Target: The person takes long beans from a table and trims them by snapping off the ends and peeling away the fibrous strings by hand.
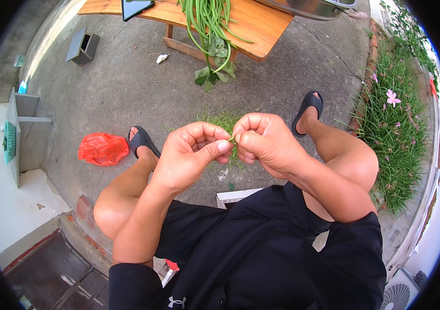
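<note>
My left hand [189, 157] and my right hand [272, 143] meet in front of my lap. Between their fingertips they pinch a short piece of green stalk [231, 138], most of it hidden by the fingers. On the concrete below lies a loose heap of thin green peelings or scraps [218, 116], partly covered by my hands. Farther out, a bundle of long green vegetable stalks [208, 19] rests on a wooden bench [268, 33]. Some stalks hang over its near edge, with wilted green leaves [212, 75] at the lower end.
A red plastic bag [103, 149] sits beside my left sandal [142, 141]. On the bench are a phone or tablet [135, 8] and a metal basin [309, 9]. A grey box [83, 46] stands at upper left. A brick-edged flower bed [394, 143] runs along the right.
</note>
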`<state>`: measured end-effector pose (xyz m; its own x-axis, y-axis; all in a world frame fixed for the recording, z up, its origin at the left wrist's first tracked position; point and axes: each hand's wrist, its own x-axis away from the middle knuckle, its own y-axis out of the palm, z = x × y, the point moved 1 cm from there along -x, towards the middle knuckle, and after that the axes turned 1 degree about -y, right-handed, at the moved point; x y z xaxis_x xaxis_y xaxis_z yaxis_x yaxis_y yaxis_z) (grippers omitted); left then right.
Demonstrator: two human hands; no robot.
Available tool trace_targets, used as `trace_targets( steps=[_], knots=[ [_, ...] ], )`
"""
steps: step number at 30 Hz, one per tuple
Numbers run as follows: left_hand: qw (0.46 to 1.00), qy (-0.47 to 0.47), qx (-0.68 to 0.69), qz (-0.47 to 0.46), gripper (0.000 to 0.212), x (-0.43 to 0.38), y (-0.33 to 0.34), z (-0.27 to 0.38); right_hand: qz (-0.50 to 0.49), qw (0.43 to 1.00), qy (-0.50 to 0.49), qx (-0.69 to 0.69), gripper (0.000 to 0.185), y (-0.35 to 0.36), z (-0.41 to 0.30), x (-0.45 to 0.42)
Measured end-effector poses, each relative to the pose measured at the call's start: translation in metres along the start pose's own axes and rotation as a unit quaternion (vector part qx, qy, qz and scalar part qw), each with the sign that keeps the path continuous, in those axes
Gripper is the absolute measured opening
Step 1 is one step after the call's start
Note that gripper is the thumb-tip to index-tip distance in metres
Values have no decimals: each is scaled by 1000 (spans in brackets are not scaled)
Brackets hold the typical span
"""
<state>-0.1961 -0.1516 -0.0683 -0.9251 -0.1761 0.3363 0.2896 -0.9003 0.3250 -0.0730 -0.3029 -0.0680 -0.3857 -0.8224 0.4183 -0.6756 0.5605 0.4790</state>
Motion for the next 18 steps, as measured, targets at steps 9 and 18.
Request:
trace_targets(
  steps=[9,18],
  knots=[
    [996,-79,39,-6,23,0,-4,1,44,997,-40,-39,10,-17,-18,-5],
    [996,-84,27,5,19,0,-3,8,101,960,-157,211,8,-23,-13,-10]
  ],
)
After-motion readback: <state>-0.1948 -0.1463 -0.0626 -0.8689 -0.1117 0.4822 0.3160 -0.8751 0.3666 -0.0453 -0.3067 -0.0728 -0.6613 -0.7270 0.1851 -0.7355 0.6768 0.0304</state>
